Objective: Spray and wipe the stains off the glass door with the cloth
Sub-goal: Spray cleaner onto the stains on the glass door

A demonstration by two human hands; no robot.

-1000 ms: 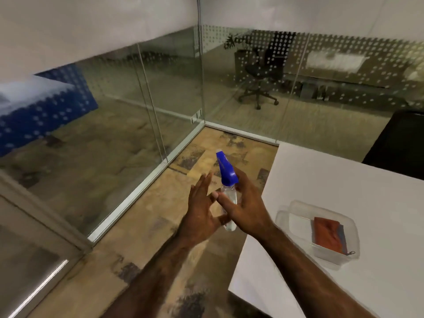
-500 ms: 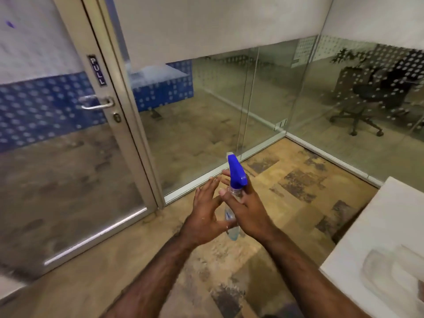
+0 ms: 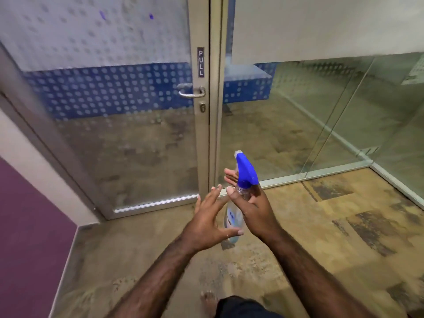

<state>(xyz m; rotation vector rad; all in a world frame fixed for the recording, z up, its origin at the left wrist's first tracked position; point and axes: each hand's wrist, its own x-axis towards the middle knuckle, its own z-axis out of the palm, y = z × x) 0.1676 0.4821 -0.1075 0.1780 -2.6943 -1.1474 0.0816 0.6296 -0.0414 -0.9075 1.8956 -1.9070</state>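
The right hand was closed around the neck of the spray bottle, just below its blue trigger head. The left hand was spread open beside the bottle's lower body, with only the thumb near its base; contact there could not be confirmed. The nozzle pointed toward 11 o'clock, at the lower part of the glass door. Two small purple stains sat high on the frosted panel, at about 10 o'clock from the bottle and well apart from it.

Risk 1: a spray released at this aim would probably wet the lower glass and miss the stains.

Risk 2: no cloth was in view, so runoff could streak downward before wiping.

Risk 3: overspray on the floor beside the bare foot could cause a slip.
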